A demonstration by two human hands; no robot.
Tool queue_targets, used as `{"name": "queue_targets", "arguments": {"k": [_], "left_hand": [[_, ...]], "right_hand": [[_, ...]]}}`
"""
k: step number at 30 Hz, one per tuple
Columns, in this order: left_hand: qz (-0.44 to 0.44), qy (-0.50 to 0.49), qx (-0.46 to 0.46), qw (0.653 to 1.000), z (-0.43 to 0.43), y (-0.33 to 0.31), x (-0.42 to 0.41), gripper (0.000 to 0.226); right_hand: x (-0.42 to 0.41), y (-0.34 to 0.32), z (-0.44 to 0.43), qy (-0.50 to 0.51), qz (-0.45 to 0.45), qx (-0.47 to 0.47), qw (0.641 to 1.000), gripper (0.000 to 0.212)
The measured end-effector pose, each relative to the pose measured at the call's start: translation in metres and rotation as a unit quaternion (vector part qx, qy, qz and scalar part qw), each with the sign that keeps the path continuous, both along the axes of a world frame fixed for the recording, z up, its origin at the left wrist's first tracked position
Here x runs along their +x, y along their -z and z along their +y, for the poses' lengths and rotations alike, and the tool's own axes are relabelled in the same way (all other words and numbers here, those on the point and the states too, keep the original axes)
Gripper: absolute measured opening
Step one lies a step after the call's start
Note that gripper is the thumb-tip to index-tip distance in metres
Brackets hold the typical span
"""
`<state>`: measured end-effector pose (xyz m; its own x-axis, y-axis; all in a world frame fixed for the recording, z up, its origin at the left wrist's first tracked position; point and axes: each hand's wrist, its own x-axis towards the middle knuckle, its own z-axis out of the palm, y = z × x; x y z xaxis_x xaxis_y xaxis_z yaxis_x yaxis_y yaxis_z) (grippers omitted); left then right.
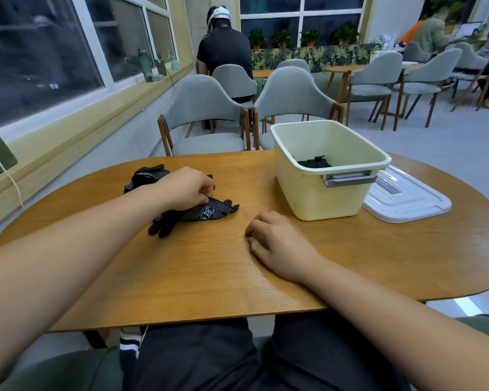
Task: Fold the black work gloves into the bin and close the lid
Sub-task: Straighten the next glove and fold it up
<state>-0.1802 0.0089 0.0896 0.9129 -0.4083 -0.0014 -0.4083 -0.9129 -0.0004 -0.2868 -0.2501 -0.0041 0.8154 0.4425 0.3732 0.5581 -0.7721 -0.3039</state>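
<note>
My left hand (185, 187) pinches a black glove (206, 213) lying on the table (209, 277), with another glove (146, 176) just behind it. My right hand (280, 244) rests loosely curled on the wood, holding nothing. The bin (322, 198) stands uncovered with black fabric (315, 162) inside, its lid (407, 198) flat beside it.

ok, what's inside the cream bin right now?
Only some black glove fabric shows low in the cream bin, behind its near wall. That wall hides the rest of the floor, so how many gloves are inside can't be told.
</note>
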Motion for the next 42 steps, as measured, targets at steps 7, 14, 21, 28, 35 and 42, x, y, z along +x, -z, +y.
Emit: {"name": "queue_targets", "arguments": {"k": [7,14,21,28,35,42], "left_hand": [[-0.02,-0.047,-0.137,0.989,0.005,-0.029,-0.01,0.003],[0.097,-0.101,-0.412,0.9,-0.003,-0.038,-0.023,0.002],[0.078,-0.104,-0.428,0.894,-0.021,-0.045,-0.063,0.004],[0.093,-0.113,-0.528,0.837,-0.031,-0.018,-0.094,0.012],[0.122,-0.125,-0.624,0.762,-0.034,0.02,-0.118,0.002],[0.175,-0.141,-0.624,0.748,-0.032,0.05,-0.135,0.019]], "right_hand": [[0.001,0.003,0.002,0.006,-0.012,-0.012,1.0,0.017],[0.002,0.004,0.002,0.002,-0.013,-0.009,1.0,0.019],[-0.001,0.003,0.001,-0.016,0.001,0.003,1.0,0.03],[-0.007,-0.002,0.011,-0.102,0.03,0.016,0.994,0.026],[0.005,-0.007,0.013,-0.074,0.123,0.119,0.982,0.04],[0.026,-0.004,0.007,-0.004,0.132,0.083,0.988,0.029]]}}
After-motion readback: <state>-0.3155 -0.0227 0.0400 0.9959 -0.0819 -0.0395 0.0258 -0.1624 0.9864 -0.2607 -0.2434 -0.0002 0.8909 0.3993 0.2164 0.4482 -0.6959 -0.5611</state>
